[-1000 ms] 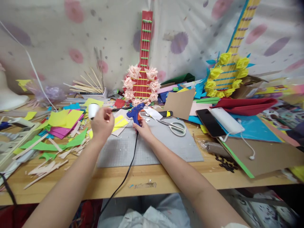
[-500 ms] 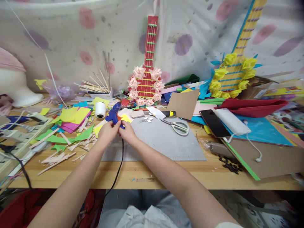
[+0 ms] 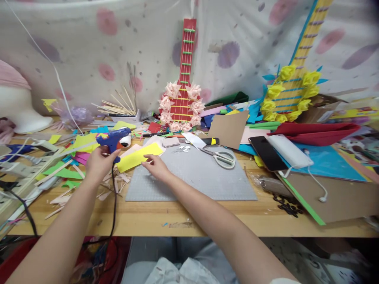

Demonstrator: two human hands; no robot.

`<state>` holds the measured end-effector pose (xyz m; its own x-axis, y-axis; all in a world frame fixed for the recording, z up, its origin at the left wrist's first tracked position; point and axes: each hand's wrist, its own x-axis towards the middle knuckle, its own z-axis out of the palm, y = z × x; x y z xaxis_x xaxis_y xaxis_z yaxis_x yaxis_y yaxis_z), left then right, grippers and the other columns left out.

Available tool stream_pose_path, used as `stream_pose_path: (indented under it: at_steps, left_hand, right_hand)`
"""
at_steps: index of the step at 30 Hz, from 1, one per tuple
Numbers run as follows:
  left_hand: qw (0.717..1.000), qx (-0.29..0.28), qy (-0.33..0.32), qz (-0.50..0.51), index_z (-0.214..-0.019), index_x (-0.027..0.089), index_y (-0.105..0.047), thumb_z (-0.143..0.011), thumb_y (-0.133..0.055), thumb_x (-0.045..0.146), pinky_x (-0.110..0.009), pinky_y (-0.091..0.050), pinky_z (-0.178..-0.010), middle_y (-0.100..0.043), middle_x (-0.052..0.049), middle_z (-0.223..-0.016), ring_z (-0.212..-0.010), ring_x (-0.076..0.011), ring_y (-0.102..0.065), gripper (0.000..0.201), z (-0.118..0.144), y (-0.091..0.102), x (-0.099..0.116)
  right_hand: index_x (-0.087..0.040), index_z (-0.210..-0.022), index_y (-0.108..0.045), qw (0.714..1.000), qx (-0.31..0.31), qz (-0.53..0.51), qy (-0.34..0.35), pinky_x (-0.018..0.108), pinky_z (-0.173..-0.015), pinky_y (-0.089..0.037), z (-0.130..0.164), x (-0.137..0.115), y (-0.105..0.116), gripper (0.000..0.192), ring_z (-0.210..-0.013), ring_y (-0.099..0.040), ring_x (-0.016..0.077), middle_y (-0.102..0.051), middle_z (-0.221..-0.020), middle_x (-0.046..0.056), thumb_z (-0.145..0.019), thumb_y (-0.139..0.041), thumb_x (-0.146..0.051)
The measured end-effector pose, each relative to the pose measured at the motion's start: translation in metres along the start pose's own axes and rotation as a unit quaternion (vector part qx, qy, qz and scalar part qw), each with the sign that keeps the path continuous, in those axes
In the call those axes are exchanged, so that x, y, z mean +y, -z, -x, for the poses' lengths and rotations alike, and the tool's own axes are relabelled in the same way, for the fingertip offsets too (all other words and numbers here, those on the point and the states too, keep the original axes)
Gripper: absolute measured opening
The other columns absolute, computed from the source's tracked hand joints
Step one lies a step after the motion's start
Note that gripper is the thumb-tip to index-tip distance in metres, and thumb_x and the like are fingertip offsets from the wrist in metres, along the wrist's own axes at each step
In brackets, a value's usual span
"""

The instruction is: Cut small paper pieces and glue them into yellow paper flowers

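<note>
My left hand [image 3: 100, 164] grips the handle of a blue glue gun [image 3: 116, 138] at the left of the grey cutting mat [image 3: 195, 177]; the gun's black cord hangs down over the table edge. A white tape roll [image 3: 126, 140] sits just behind the gun's nozzle. My right hand [image 3: 156, 166] rests with fingers spread on the mat, its fingertips touching a yellow paper strip [image 3: 139, 156] that lies across the mat's far left corner.
Scissors [image 3: 220, 157] and a utility knife [image 3: 207, 141] lie on the mat's far side. Coloured paper scraps and wood strips [image 3: 71, 169] litter the left. A red paper guitar [image 3: 183, 94], a yellow one [image 3: 291, 90], a phone [image 3: 262, 152] and cardboard [image 3: 328, 195] stand behind and right.
The glue gun passed from my right hand to my left and moved left off the mat. My right hand let go and now touches the yellow strip.
</note>
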<state>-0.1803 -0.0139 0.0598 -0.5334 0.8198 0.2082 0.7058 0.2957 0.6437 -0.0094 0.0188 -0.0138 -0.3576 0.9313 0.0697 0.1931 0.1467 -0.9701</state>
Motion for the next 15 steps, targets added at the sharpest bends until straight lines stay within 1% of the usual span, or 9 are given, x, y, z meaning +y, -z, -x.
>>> stream_pose_path:
  at_steps: [1,3,5,7,9,10,11,13,15]
  left_hand:
    - [0.999,0.001,0.005,-0.051,-0.080,0.017,-0.056,-0.061,-0.061,0.052,-0.034,-0.044,-0.063,-0.061,-0.004,-0.075,-0.071,-0.0222,-0.058,0.039,-0.004,0.005,-0.002]
    - [0.993,-0.015,0.010,-0.113,-0.084,0.018,-0.058,-0.062,-0.061,0.053,-0.033,-0.043,-0.065,-0.062,-0.004,-0.079,-0.074,-0.0228,-0.059,0.041,-0.010,0.012,-0.004]
    - [0.988,-0.020,0.000,-0.151,-0.088,0.019,-0.058,-0.062,-0.061,0.053,-0.032,-0.043,-0.065,-0.064,-0.004,-0.082,-0.076,-0.0230,-0.059,0.043,-0.018,0.017,-0.006]
    - [0.982,-0.006,-0.009,-0.188,-0.088,0.020,-0.058,-0.061,-0.061,0.054,-0.031,-0.043,-0.063,-0.064,-0.004,-0.082,-0.076,-0.0235,-0.059,0.043,-0.026,0.022,-0.013]
    - [0.982,-0.008,-0.003,-0.188,-0.085,0.019,-0.057,-0.058,-0.063,0.055,-0.029,-0.042,-0.059,-0.065,-0.004,-0.079,-0.071,-0.0220,-0.059,0.045,-0.033,0.027,-0.026]
    - [0.983,-0.022,0.003,-0.180,-0.083,0.020,-0.057,-0.057,-0.065,0.053,-0.027,-0.041,-0.057,-0.064,-0.003,-0.075,-0.067,-0.0206,-0.058,0.043,-0.035,0.031,-0.033]
    - [0.985,-0.039,-0.007,-0.169,-0.081,0.020,-0.057,-0.057,-0.066,0.050,-0.026,-0.041,-0.055,-0.064,-0.001,-0.072,-0.065,-0.0189,-0.058,0.040,-0.037,0.034,-0.040]
    - [0.987,-0.076,-0.024,-0.139,-0.077,0.021,-0.057,-0.056,-0.066,0.049,-0.024,-0.040,-0.054,-0.062,0.001,-0.066,-0.062,-0.0168,-0.056,0.036,-0.037,0.040,-0.053]
    - [0.988,-0.091,-0.026,-0.121,-0.075,0.022,-0.058,-0.056,-0.067,0.048,-0.024,-0.041,-0.055,-0.060,0.002,-0.063,-0.063,-0.0161,-0.056,0.034,-0.035,0.045,-0.061]
  right_hand:
    - [-0.020,-0.103,-0.058,1.000,0.002,-0.006,-0.003,0.028,-0.075,-0.046,0.000,0.005,0.003,0.032,-0.071,-0.050,0.0099,-0.054,-0.089,0.002,-0.075,-0.058,-0.033]
    - [-0.020,-0.098,-0.058,1.000,0.009,-0.022,-0.008,0.027,-0.070,-0.046,-0.001,0.010,0.009,0.025,-0.071,-0.051,0.0102,-0.056,-0.082,0.000,-0.076,-0.055,-0.031]
    - [-0.020,-0.093,-0.059,1.000,0.018,-0.023,-0.005,0.026,-0.068,-0.046,-0.001,0.012,0.016,0.019,-0.070,-0.052,0.0101,-0.057,-0.079,-0.001,-0.076,-0.054,-0.029]
    - [-0.020,-0.089,-0.059,1.000,0.020,0.007,0.012,0.026,-0.069,-0.044,0.000,0.011,0.023,0.017,-0.071,-0.053,0.0102,-0.059,-0.080,-0.001,-0.076,-0.054,-0.028]
    - [-0.020,-0.088,-0.061,0.998,0.014,0.052,0.031,0.026,-0.070,-0.043,0.002,0.012,0.030,0.016,-0.072,-0.053,0.0107,-0.060,-0.083,0.000,-0.075,-0.055,-0.029]
    - [-0.019,-0.088,-0.061,0.997,0.013,0.071,0.038,0.027,-0.070,-0.042,0.003,0.013,0.032,0.017,-0.072,-0.054,0.0110,-0.061,-0.084,0.001,-0.075,-0.055,-0.029]
    - [-0.019,-0.088,-0.061,0.996,0.012,0.084,0.041,0.027,-0.070,-0.042,0.004,0.014,0.034,0.017,-0.073,-0.054,0.0113,-0.061,-0.085,0.001,-0.075,-0.055,-0.028]
    - [-0.018,-0.087,-0.062,0.995,0.012,0.093,0.040,0.027,-0.070,-0.042,0.006,0.017,0.036,0.017,-0.074,-0.054,0.0118,-0.062,-0.085,0.002,-0.075,-0.054,-0.028]
    - [-0.018,-0.086,-0.062,0.995,0.013,0.089,0.037,0.027,-0.071,-0.042,0.008,0.019,0.036,0.015,-0.075,-0.054,0.0120,-0.062,-0.086,0.003,-0.075,-0.054,-0.027]
